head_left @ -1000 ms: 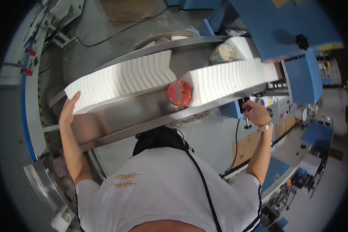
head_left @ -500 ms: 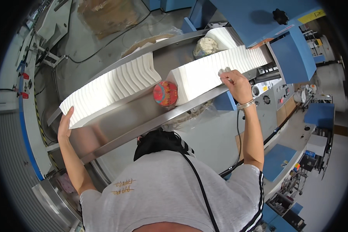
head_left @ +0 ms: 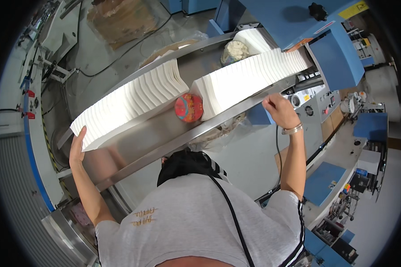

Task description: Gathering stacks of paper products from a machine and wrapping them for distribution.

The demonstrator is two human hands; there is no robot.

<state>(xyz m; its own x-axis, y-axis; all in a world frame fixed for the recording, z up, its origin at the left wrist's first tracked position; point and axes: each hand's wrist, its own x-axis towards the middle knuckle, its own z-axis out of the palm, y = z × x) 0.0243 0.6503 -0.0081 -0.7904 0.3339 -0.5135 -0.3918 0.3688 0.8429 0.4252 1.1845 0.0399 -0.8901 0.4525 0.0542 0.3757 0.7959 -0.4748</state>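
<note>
A: Hands first. Left hand flat and open, palm pressed against the near end of the left stack of white folded sheets. Fingers point up along the end face.

B: Right hand?

A: Right hand loosely curled, resting at the front edge of the metal chute, just beside the right stack of white sheets. Whether it grips the rail or only touches it, cannot tell. A metal bracelet sits on that wrist.

B: Position of the stacks?

A: Both lie on edge in the chute, a gap between them. Left stack runs from the left hand up toward the middle. Right stack runs from the middle into the blue machine at upper right.

B: In the gap?

A: A round red tin, lying on its side, touching the near end of the right stack.

B: Around it?

A: Cardboard box on the floor beyond the chute; grey control box right of the hand.
</note>
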